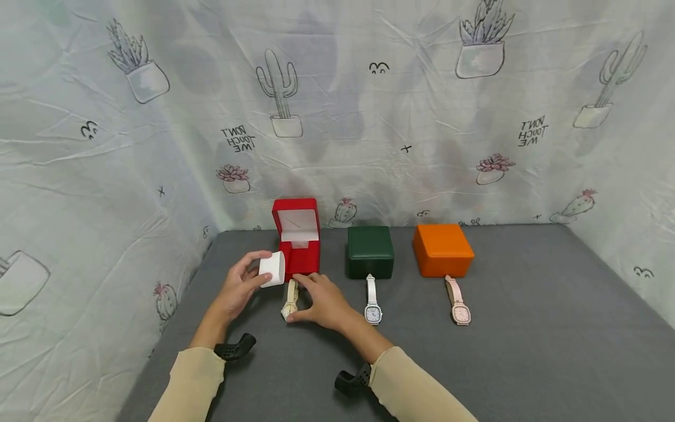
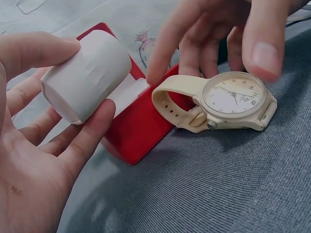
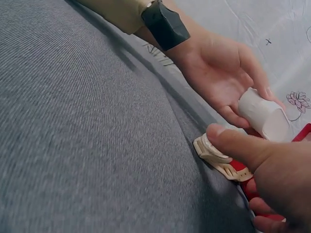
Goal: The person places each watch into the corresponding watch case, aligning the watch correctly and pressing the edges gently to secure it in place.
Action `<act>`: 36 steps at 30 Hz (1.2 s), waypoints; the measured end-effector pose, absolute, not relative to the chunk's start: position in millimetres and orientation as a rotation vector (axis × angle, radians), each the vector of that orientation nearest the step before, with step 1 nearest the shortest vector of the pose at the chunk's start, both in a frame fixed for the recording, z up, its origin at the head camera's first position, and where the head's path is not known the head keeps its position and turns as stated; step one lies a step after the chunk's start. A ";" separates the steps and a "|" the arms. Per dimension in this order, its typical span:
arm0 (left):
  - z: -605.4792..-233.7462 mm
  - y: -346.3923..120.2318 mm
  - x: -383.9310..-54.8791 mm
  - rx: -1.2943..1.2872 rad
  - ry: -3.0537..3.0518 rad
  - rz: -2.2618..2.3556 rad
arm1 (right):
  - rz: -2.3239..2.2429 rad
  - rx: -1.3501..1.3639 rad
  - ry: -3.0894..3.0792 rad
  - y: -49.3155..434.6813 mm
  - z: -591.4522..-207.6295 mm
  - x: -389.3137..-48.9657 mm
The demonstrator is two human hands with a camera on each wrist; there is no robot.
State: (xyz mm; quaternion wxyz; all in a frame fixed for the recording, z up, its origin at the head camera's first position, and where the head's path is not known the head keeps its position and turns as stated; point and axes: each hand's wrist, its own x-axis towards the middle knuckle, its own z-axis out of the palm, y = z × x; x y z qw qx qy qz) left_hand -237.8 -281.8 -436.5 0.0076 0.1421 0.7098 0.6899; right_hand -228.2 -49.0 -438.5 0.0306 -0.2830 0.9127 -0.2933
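My left hand [image 1: 235,287] pinches a white watch cushion [image 2: 90,73] between thumb and fingers, just in front of an open red watch box [image 1: 299,258]. On the table before that box lies a cream watch [image 2: 233,99], its strap looped and its dial facing up. My right hand [image 1: 321,302] spans this watch, thumb by the dial end and index finger by the strap end. In the left wrist view the thumb [image 2: 266,58] is beside the dial; a firm grip is not visible. The right wrist view shows the same thumb over the watch [image 3: 211,150].
Right of the red box stand a closed green box [image 1: 371,252] and a closed orange box [image 1: 443,251]. A white watch [image 1: 372,305] lies before the green one, a pink watch [image 1: 459,305] before the orange one. Patterned cloth [image 1: 343,117] hangs behind the grey table [image 1: 527,328].
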 end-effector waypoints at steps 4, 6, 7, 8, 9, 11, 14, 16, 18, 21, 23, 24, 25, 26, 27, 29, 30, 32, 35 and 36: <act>-438.6 -280.2 -239.1 0.445 2.207 2.160 | -0.825 -0.855 2.831 -52.9 -440.0 -229.6; -439.1 -280.1 -239.2 0.443 2.196 2.163 | -0.776 -0.861 2.847 -55.2 -439.8 -229.9; -439.3 -280.1 -239.1 0.443 2.193 2.164 | -0.755 -0.870 2.856 -56.4 -440.0 -230.2; -439.3 -280.1 -239.0 0.443 2.188 2.166 | -0.737 -0.879 2.863 -57.4 -440.2 -230.2; -439.4 -280.1 -239.0 0.441 2.184 2.166 | -0.722 -0.886 2.868 -58.3 -440.2 -230.1; -439.4 -279.7 -239.1 0.435 2.175 2.164 | -0.710 -0.890 2.881 -59.2 -440.4 -229.8; -440.4 -279.4 -240.2 0.441 2.160 2.170 | -0.722 -0.881 2.895 -58.8 -441.0 -228.6; -440.5 -279.3 -240.7 0.445 2.147 2.182 | -0.737 -0.877 2.899 -58.1 -441.7 -227.5; -439.9 -279.8 -241.0 0.446 2.139 2.199 | -0.751 -0.882 2.894 -57.8 -442.6 -226.5; -437.7 -280.2 -240.4 0.428 2.128 2.223 | -0.798 -0.887 2.866 -58.1 -444.6 -225.8; -435.9 -281.2 -240.1 0.418 2.125 2.231 | -0.834 -0.882 2.843 -59.2 -445.4 -226.2; -435.4 -281.5 -239.8 0.417 2.124 2.233 | -0.854 -0.876 2.831 -59.7 -446.0 -226.6; -435.2 -281.8 -239.8 0.417 2.123 2.234 | -0.875 -0.869 2.819 -60.1 -446.5 -227.0; -435.2 -281.9 -239.7 0.419 2.123 2.232 | -0.899 -0.859 2.807 -60.3 -447.0 -227.2; -435.2 -282.0 -239.5 0.421 2.123 2.228 | -0.923 -0.849 2.798 -60.4 -447.6 -227.5; -435.5 -282.1 -239.1 0.427 2.128 2.216 | -0.971 -0.827 2.786 -60.2 -448.6 -227.7; -435.6 -282.0 -238.8 0.426 2.128 2.215 | -0.999 -0.820 2.782 -60.0 -449.0 -227.8; -435.8 -281.9 -238.1 0.429 2.125 2.212 | -1.063 -0.816 2.772 -59.4 -449.5 -227.8; -435.6 -281.6 -237.5 0.448 2.109 2.221 | -1.144 -0.850 2.756 -58.6 -449.5 -228.0; -435.5 -281.6 -237.4 0.455 2.107 2.223 | -1.164 -0.869 2.751 -58.3 -449.4 -228.1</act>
